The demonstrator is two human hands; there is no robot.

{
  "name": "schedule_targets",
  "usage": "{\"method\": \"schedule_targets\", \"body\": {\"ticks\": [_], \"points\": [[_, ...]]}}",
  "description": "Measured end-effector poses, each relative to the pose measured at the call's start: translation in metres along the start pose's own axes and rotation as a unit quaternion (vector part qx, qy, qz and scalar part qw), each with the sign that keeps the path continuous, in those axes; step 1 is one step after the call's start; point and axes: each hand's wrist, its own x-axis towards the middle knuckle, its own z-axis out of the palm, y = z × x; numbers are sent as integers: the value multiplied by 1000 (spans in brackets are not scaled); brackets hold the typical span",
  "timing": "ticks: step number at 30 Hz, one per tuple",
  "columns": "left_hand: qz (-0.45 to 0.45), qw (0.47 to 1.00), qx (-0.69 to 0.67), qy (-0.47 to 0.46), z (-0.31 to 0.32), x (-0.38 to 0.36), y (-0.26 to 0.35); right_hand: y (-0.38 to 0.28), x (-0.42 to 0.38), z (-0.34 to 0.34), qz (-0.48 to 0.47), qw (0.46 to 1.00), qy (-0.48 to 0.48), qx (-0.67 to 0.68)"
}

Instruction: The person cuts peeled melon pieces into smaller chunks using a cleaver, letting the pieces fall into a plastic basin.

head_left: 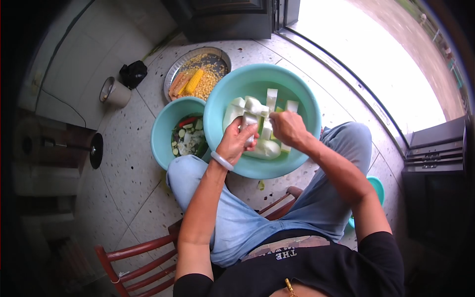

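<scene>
Left of our left hand, a small green basin (160, 136) holds chopped vegetable scraps (182, 132); beyond it, a foil pan (170, 74) carries corn cobs (195, 80) and loose kernels, some cobs stripped, one mostly yellow. Our left hand (237, 141) grips a white vegetable block (249, 120) over the large green basin (217, 94). Under and beyond our fingers, several pieces look squared off, while bigger rounded chunks (262, 150) seem uncut, so we judge the cutting partly done. Our right hand (289, 129) is curled closed beside the block; we cannot tell what it grips.
</scene>
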Motion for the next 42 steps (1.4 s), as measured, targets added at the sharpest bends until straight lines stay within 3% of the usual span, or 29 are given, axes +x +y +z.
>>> {"method": "schedule_targets", "body": {"ticks": [6, 9, 16, 26, 29, 32, 34, 38, 42], "points": [[-59, 996, -58, 19, 5, -6, 16, -3, -2, -13, -62, 987, 78, 127], [-13, 999, -34, -5, -3, 1, 8, -15, -15, -18, -97, 972, 90, 195], [-12, 1000, 15, 16, -6, 6, 0, -13, -19, -8, -179, 973, 92, 114], [6, 997, 57, 58, 6, -2, 7, -12, -17, -5, -151, 983, 76, 71], [53, 990, 108, 75, 2, 2, 2, -6, -8, 1, -100, 992, 40, 73], [82, 988, 106, 81, -3, 4, -2, -4, -1, 0, -105, 991, 64, 47], [92, 992, 83, 22, 2, -4, 7, 8, 5, 0, -42, 999, 23, -18], [78, 993, 91, 16, -4, -2, 9, -5, -1, -12, -88, 986, 91, 107], [60, 994, 86, 38, -13, 8, -1, -24, -14, -18, -120, 965, 100, 209]]}}
